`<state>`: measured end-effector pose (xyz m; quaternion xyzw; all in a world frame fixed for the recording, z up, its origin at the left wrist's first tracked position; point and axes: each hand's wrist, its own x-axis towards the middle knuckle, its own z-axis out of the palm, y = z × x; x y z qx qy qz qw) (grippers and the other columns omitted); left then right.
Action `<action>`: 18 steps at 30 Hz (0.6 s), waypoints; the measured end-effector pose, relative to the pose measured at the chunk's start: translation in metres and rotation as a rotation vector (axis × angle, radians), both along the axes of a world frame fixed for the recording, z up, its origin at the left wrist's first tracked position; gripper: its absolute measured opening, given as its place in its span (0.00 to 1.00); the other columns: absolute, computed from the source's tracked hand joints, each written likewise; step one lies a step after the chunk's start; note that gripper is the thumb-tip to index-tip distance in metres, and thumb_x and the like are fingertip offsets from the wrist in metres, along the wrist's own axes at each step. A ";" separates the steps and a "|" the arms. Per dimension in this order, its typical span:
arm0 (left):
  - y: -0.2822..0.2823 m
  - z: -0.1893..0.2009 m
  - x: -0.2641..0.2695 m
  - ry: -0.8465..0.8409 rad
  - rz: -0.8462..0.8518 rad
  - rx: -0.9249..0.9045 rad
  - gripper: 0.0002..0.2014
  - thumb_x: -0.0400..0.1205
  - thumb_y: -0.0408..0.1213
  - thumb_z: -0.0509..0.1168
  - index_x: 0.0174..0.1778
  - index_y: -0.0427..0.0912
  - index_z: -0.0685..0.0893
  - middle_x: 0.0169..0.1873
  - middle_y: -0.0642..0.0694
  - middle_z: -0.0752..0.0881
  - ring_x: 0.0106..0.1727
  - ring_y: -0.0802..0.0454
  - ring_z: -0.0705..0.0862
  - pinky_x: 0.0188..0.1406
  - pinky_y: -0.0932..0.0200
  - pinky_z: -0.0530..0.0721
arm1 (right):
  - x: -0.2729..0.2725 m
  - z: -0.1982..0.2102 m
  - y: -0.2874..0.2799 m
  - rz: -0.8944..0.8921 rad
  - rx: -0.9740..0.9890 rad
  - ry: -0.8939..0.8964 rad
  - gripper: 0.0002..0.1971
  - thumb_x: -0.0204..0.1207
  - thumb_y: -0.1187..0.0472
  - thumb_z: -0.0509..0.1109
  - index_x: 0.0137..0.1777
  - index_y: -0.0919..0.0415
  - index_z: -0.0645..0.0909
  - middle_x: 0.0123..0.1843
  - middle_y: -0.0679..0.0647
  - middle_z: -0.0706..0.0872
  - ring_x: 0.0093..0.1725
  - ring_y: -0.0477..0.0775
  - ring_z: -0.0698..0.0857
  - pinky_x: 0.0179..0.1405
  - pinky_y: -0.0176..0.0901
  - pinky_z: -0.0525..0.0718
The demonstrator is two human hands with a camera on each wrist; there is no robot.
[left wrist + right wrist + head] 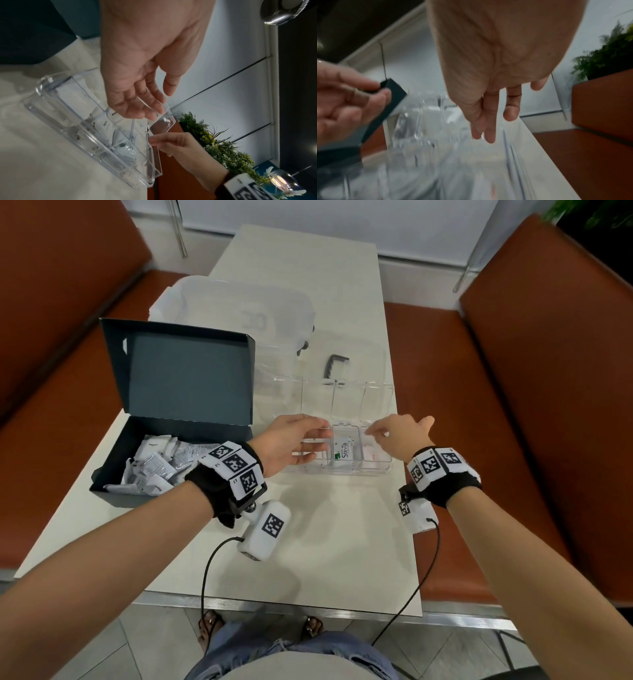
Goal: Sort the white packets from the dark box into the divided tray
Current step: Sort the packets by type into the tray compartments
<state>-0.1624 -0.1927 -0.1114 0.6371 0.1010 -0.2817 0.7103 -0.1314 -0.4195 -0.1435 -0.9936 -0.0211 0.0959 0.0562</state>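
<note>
From the head camera, the dark box (pixel 150 446) sits open at the left of the pale tabletop (pixel 308 542), its lid standing upright behind it and a loose heap of white packets (pixel 161 463) lying inside; just to its right stands the clear divided tray (pixel 342 453), with a packet printed "Stevia" (pixel 344 449) lying in its middle compartment and a whitish packet faintly visible in the right one; the left hand (pixel 291 443) reaches over the tray's left part with fingers extended and slightly apart, touching the clear plastic; the right hand (pixel 397 436) hovers at the tray's right compartment, fingers bent downward toward its rim; behind the tray lie a clear hinged lid and a larger translucent bin (pixel 239 313); brown upholstered benches flank the tabletop.

From the left wrist, the left hand (pixel 145 67) has its fingertips (pixel 154 109) on a small clear flap at the tray (pixel 51 108) edge, fingers nearly straight; the right hand (pixel 178 143) pinches the tray's clear rim between thumb and fingers; green foliage shows beyond.

From the right wrist, the picture is blurred; the right hand (pixel 496 67) points its fingers down over clear plastic, loosely together, and what they touch I cannot tell; the left hand (pixel 342 97) shows at the left edge in front of the box's dark lid.
</note>
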 end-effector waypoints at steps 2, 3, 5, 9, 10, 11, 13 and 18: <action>0.011 0.006 0.001 -0.031 -0.007 0.025 0.08 0.85 0.40 0.66 0.57 0.42 0.85 0.49 0.47 0.90 0.46 0.50 0.88 0.46 0.58 0.82 | -0.001 0.021 0.004 -0.001 0.043 -0.108 0.16 0.83 0.59 0.58 0.55 0.40 0.86 0.53 0.40 0.88 0.42 0.48 0.76 0.50 0.51 0.58; 0.018 0.009 0.002 -0.052 -0.014 0.047 0.08 0.85 0.40 0.65 0.56 0.42 0.85 0.50 0.47 0.90 0.46 0.51 0.88 0.47 0.58 0.82 | -0.002 0.033 0.009 0.007 0.089 -0.147 0.15 0.83 0.58 0.59 0.54 0.40 0.86 0.53 0.39 0.87 0.43 0.47 0.76 0.51 0.51 0.60; 0.036 0.018 0.005 -0.111 -0.037 0.112 0.07 0.86 0.40 0.64 0.55 0.43 0.85 0.50 0.47 0.91 0.46 0.52 0.88 0.48 0.59 0.83 | -0.004 0.057 0.024 0.051 0.242 -0.167 0.12 0.82 0.57 0.63 0.52 0.42 0.87 0.51 0.40 0.87 0.46 0.45 0.77 0.57 0.50 0.66; 0.089 0.033 0.012 -0.253 -0.158 0.369 0.08 0.86 0.43 0.64 0.55 0.46 0.86 0.50 0.51 0.91 0.47 0.55 0.89 0.46 0.61 0.83 | -0.010 0.082 0.086 0.243 0.500 -0.108 0.10 0.80 0.62 0.67 0.53 0.51 0.89 0.47 0.45 0.88 0.43 0.37 0.81 0.51 0.23 0.75; 0.104 0.034 0.013 -0.274 -0.208 0.451 0.09 0.86 0.44 0.64 0.55 0.46 0.85 0.49 0.51 0.91 0.47 0.55 0.89 0.45 0.62 0.83 | -0.011 0.083 0.105 0.290 0.512 -0.088 0.10 0.79 0.62 0.67 0.53 0.51 0.89 0.44 0.44 0.87 0.40 0.34 0.80 0.45 0.15 0.71; 0.120 0.034 0.015 -0.285 -0.266 0.536 0.09 0.85 0.44 0.64 0.56 0.47 0.85 0.49 0.52 0.91 0.48 0.54 0.89 0.45 0.62 0.82 | -0.011 0.082 0.125 0.338 0.516 -0.058 0.10 0.79 0.62 0.68 0.53 0.53 0.89 0.43 0.43 0.86 0.39 0.32 0.79 0.41 0.11 0.69; 0.151 0.032 0.018 -0.302 -0.401 0.703 0.09 0.85 0.42 0.64 0.58 0.46 0.85 0.50 0.49 0.90 0.49 0.51 0.89 0.45 0.59 0.82 | -0.010 0.076 0.166 0.449 0.501 0.028 0.10 0.79 0.64 0.67 0.54 0.56 0.89 0.42 0.43 0.84 0.38 0.34 0.78 0.40 0.11 0.68; 0.210 0.014 0.025 -0.323 -0.701 1.099 0.08 0.85 0.43 0.63 0.55 0.49 0.85 0.57 0.44 0.87 0.52 0.46 0.87 0.58 0.50 0.85 | -0.005 0.049 0.251 0.615 0.336 0.172 0.13 0.77 0.66 0.66 0.55 0.59 0.90 0.52 0.51 0.90 0.43 0.44 0.80 0.42 0.21 0.66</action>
